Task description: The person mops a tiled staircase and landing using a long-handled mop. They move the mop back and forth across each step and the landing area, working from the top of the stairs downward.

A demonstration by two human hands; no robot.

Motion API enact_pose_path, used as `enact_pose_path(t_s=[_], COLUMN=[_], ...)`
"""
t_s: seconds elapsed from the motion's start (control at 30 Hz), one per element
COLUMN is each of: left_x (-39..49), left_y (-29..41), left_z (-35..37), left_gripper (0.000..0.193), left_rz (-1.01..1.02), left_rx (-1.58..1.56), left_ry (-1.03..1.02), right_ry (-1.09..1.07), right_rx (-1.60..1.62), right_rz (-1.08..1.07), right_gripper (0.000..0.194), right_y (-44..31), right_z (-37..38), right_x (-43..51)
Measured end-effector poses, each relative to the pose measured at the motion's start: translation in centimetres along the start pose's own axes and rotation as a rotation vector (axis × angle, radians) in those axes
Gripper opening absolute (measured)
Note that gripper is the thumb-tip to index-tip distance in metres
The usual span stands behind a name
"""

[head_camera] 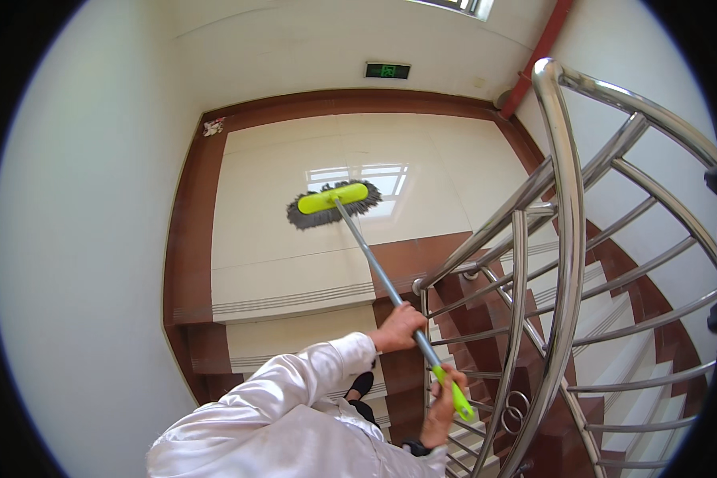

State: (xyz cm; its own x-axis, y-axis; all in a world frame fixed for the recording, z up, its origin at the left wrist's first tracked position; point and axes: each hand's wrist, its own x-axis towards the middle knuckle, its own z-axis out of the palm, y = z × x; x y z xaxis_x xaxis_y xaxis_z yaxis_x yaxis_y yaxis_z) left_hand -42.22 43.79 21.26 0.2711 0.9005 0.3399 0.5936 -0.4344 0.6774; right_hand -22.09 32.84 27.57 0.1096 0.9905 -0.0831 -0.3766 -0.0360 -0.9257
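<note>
My left hand [399, 327] is closed around the grey pole [375, 263] of a flat dust mop. Lower down, my right hand [442, 412] grips the lime-green handle end [463, 406] of the same pole. The mop's green plate [333, 199] carries a dark grey fringed pad [364, 209]. That head is over the pale tiled landing [275, 239]; whether the pad touches the tiles I cannot tell. A small crumpled heap of litter [213, 126] lies in the landing's far left corner.
Stainless steel railings [564, 239] rise close to my right hand, with more stairs [603, 340] beyond them. Steps [299, 328] with grooved edges lead down to the landing. A white wall [89, 239] bounds the left side. A red pipe [535, 60] runs down the far right corner.
</note>
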Motion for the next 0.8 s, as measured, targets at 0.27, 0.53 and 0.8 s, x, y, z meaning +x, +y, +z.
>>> enact_pose_path(t_s=[0.27, 0.53, 0.8], left_x=[-5.1, -6.8, -8.0], left_y=[-3.4, 8.0, 1.1], left_z=[-4.6, 0.2, -4.3], left_gripper=[0.024, 0.043, 0.031], left_rz=[-0.167, 0.054, -0.116], left_rx=[0.059, -0.245, 0.048], left_ry=[-0.059, -0.265, 0.326], right_ry=[-0.266, 0.006, -0.094], right_rx=[-0.015, -0.167, -0.256], right_rz=[0.119, 0.108, 0.027], right_gripper=[0.014, 0.008, 0.008], right_y=[0.9, -9.4, -5.6], right_z=[3.3, -6.4, 3.3], right_x=[0.0, -2.6, 1.5])
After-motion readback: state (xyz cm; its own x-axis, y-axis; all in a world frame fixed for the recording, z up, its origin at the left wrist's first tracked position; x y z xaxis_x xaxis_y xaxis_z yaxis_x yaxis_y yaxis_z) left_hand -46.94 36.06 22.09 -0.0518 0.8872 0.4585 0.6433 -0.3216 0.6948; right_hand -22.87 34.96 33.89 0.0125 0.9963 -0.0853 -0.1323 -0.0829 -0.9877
